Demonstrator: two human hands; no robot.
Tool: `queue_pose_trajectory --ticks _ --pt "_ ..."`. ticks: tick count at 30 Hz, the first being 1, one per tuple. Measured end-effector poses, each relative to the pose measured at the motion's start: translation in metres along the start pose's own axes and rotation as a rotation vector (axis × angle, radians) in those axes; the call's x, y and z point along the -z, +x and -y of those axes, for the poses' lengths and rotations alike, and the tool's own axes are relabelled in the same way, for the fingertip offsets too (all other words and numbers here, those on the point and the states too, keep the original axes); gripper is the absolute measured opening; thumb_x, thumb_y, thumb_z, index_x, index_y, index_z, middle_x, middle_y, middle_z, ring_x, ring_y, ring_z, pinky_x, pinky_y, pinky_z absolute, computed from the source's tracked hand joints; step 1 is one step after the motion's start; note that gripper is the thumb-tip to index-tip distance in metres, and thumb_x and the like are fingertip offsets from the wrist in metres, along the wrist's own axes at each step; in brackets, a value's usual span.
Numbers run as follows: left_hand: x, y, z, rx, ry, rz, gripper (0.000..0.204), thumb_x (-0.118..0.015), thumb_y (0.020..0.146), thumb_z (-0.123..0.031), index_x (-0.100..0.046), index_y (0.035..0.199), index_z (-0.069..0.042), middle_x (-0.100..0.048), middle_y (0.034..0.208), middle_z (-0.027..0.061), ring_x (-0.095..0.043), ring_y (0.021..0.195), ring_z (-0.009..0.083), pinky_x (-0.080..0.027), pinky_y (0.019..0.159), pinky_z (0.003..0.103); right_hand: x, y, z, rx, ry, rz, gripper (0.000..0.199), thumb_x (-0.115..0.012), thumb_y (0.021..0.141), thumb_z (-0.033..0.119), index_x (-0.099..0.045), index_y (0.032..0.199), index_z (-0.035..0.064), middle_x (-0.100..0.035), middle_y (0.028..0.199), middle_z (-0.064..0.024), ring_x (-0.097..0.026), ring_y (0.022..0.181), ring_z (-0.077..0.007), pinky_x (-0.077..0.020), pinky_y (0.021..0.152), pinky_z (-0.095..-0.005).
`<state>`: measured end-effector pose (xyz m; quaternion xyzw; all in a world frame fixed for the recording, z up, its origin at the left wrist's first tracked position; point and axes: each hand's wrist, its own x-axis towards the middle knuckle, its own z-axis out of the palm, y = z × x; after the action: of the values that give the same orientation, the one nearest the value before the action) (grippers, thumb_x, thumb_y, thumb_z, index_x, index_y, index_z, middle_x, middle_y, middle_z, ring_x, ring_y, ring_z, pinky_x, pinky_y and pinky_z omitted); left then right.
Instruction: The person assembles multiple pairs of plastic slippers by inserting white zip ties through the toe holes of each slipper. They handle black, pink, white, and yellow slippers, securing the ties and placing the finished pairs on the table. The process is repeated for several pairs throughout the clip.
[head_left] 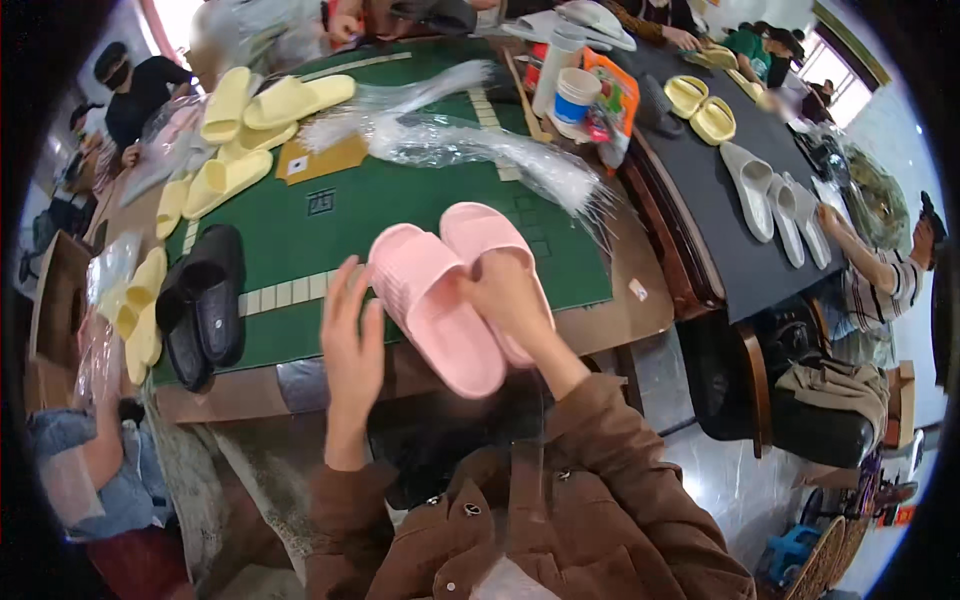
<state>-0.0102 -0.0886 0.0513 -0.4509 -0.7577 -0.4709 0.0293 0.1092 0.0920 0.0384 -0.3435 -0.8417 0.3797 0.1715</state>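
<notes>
A pair of pink slide slippers is held up in front of me over the near edge of the table, toes pointing away. My right hand (512, 298) grips the pair, its fingers reaching into the right slipper (478, 224) and against the inner side of the left slipper (468, 355). The fingertips are partly hidden inside. My left hand (352, 335) is raised just left of the pair, with fingers stretched out and apart and nothing in it. Whether a fingertip brushes the left slipper's side, I cannot tell.
Black slippers (222, 300) and pale yellow slippers (232, 185) lie along the green table's (290, 225) left side. A bundle of clear plastic strips (470, 145) lies farther back, near a white-and-blue cup (576, 97). Co-workers sit around; a dark table (740, 225) with slippers stands right.
</notes>
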Motion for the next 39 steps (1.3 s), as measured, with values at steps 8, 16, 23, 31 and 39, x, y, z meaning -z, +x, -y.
queue_pose_trajectory --ticks 8,16,23,31,39 --pt "-0.069 -0.012 0.022 -0.131 0.271 0.0 0.06 -0.055 0.09 -0.022 -0.032 0.143 -0.003 -0.03 0.145 0.0253 -0.025 0.136 0.0426 -0.021 0.11 0.056 -0.006 -0.019 -0.038 0.185 0.382 0.076 0.028 -0.052 0.091 0.007 -0.059 0.115 -0.0042 -0.065 0.085 -0.0138 -0.064 0.077 -0.0186 -0.0518 0.071 -0.0299" --pt "-0.058 0.012 -0.002 -0.425 0.175 0.022 0.058 -0.063 0.076 -0.001 -0.05 0.133 -0.007 -0.044 0.139 0.0174 -0.047 0.12 0.0352 -0.04 0.099 0.044 0.049 -0.041 0.008 0.092 1.129 0.036 0.034 -0.045 0.101 0.012 -0.046 0.13 -0.0037 -0.063 0.111 -0.0158 -0.065 0.096 -0.0188 -0.053 0.086 -0.0303" --pt "-0.066 -0.041 -0.05 -0.376 -0.452 0.095 0.035 -0.061 0.081 0.008 -0.062 0.114 -0.001 -0.059 0.118 0.014 -0.061 0.092 0.0224 -0.052 0.076 0.03 0.044 -0.041 -0.003 0.057 1.318 -0.054 0.023 -0.048 0.1 0.014 -0.052 0.117 -0.0009 -0.065 0.106 -0.0148 -0.066 0.09 -0.0167 -0.0544 0.078 -0.025" --pt "-0.011 -0.038 -0.06 0.088 -1.082 -0.256 0.032 -0.047 0.095 0.001 -0.044 0.126 -0.001 -0.06 0.114 0.0129 -0.059 0.098 0.0174 -0.048 0.085 0.029 0.064 -0.054 -0.064 -0.062 1.134 -0.182 0.031 -0.05 0.099 0.014 -0.055 0.124 -0.003 -0.06 0.086 -0.0003 -0.057 0.073 -0.0064 -0.0451 0.065 -0.0186" --pt "-0.007 -0.026 -0.022 0.002 -0.772 -0.371 0.026 -0.044 0.1 -0.009 -0.044 0.126 -0.003 -0.058 0.121 0.0178 -0.056 0.092 0.0138 -0.045 0.083 0.026 0.062 -0.084 -0.062 -0.081 0.873 -0.071 0.019 -0.057 0.093 0.006 -0.057 0.111 -0.0018 -0.055 0.08 0.0 -0.059 0.067 -0.0076 -0.0437 0.056 -0.0197"
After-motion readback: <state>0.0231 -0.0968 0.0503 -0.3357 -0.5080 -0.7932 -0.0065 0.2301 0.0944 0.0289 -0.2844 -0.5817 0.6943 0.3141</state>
